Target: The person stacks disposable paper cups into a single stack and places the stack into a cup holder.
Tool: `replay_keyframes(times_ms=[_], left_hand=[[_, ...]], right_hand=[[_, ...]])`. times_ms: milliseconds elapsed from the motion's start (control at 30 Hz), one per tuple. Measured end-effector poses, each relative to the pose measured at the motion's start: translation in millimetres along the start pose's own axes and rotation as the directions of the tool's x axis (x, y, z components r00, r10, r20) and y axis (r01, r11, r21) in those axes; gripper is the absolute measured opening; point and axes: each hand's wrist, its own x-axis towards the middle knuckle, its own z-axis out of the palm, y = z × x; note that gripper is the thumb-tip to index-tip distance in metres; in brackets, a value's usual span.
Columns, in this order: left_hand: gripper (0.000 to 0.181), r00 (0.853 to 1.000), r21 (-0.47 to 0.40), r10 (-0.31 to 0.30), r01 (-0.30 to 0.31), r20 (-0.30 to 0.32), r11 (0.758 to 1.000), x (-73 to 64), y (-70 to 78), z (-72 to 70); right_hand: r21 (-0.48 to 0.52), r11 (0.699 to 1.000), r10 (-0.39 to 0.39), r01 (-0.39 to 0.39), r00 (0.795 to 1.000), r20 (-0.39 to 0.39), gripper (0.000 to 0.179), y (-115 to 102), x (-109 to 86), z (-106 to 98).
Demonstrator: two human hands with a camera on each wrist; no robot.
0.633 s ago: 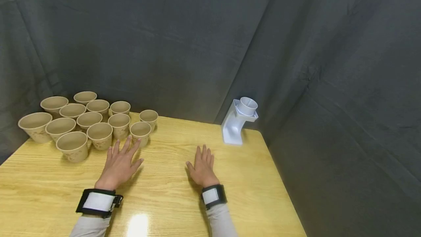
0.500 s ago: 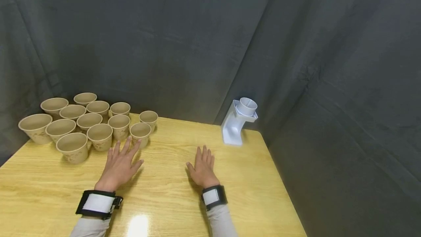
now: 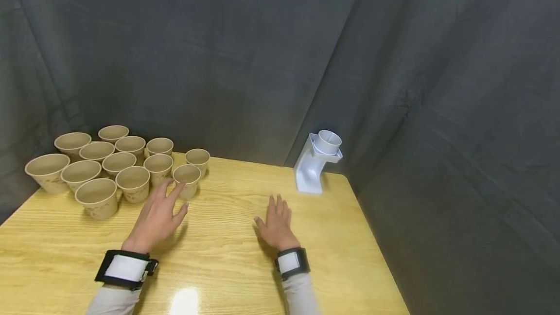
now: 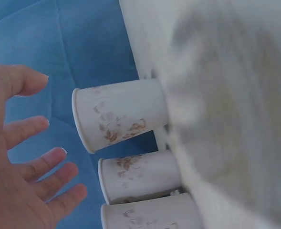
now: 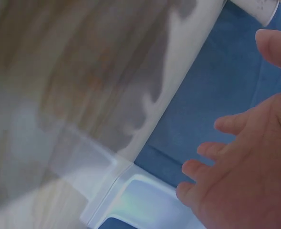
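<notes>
Fingers of the left hand (image 3: pixel 155 218) are bent a little more than in the earlier frame, and the right hand (image 3: pixel 277 230) has shifted slightly toward the right edge of the desk (image 3: pixel 227 252). The left grip is wide, thumb well apart from the fingers, and holds nothing; its fingertips overlap the front right cup (image 3: pixel 190 187) in the head view, yet the left wrist view shows a gap. That cup stands upright beside the other cups (image 3: pixel 133 186), crowded toward the far left corner. Looking light, it could tip or bump its neighbours if a fingertip caught the rim off-centre; squeezing hard might dent it. The right hand, loosely spread, holds nothing either. Ahead of it, near the far right corner, stands the white stand (image 3: pixel 308 175), which a careless sweep could topple.
</notes>
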Motion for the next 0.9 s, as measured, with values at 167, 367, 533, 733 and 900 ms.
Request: replay_keyframes(times_ms=[167,367,533,733,900], left_hand=[[0.058,0.999,0.025,0.039,-0.039,-0.008,0.999,9.1,-8.6,-4.9],[0.06,0.998,0.036,0.059,-0.058,-0.013,0.998,24.8,-14.5,-8.9],[0.059,0.999,0.03,0.031,-0.032,0.036,0.999,37.7,-13.6,-10.8],[0.058,0.994,0.018,0.043,-0.044,0.099,0.999,49.1,-13.5,-7.7],[0.057,0.991,0.043,0.065,-0.07,0.118,0.997,63.5,-15.7,-3.8]], right_hand=[[0.049,0.999,-0.003,0.004,1.0,-0.028,0.086,15.8,4.8,-10.7],[0.133,0.991,0.051,-0.034,0.99,-0.128,0.093,40.1,20.7,-24.7],[0.206,0.973,0.155,-0.102,0.953,-0.261,0.096,54.6,36.4,-36.0],[0.295,0.941,0.266,-0.168,0.905,-0.333,0.101,69.4,53.2,-50.4],[0.367,0.917,0.289,-0.159,0.897,-0.334,0.104,82.5,67.9,-67.3]])
